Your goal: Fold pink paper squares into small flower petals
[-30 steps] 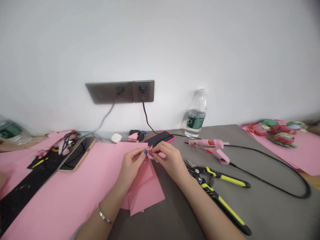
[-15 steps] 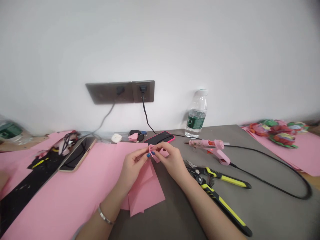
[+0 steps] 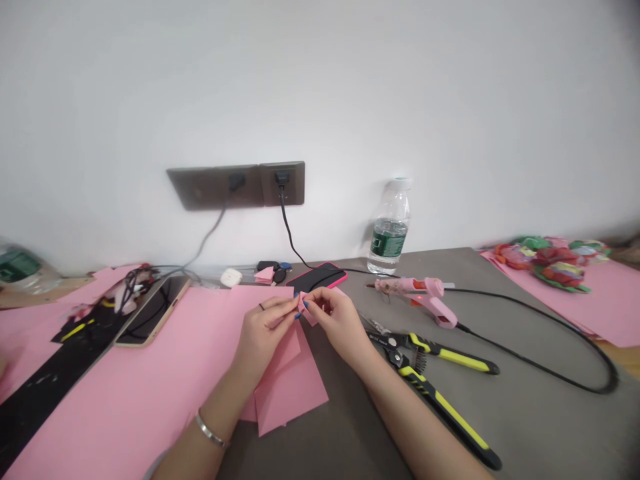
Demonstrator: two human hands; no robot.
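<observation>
Between my fingertips is a small folded piece of pink paper (image 3: 303,305). My left hand (image 3: 267,333) pinches it from the left, thumb and forefinger closed. My right hand (image 3: 337,323) grips the same piece from the other side, its fingers bent and partly hiding it. Below my hands lie loose pink paper sheets (image 3: 293,393) on the grey tabletop. Beside my left forearm spreads a large pink sheet (image 3: 165,373). Just beyond my fingertips rests a phone with a pink edge (image 3: 320,275).
To the right are a pink glue gun (image 3: 420,290) with its cord and yellow-black pliers (image 3: 430,373). A water bottle (image 3: 389,233) stands by the wall. Another phone (image 3: 153,313) lies on the left. Colourful paper flowers (image 3: 555,260) sit far right on pink sheets.
My fingers have shifted on the folded pink paper, and its visible fold is turned differently. Both hands stay in nearly the same place. The view has swung slightly right.
</observation>
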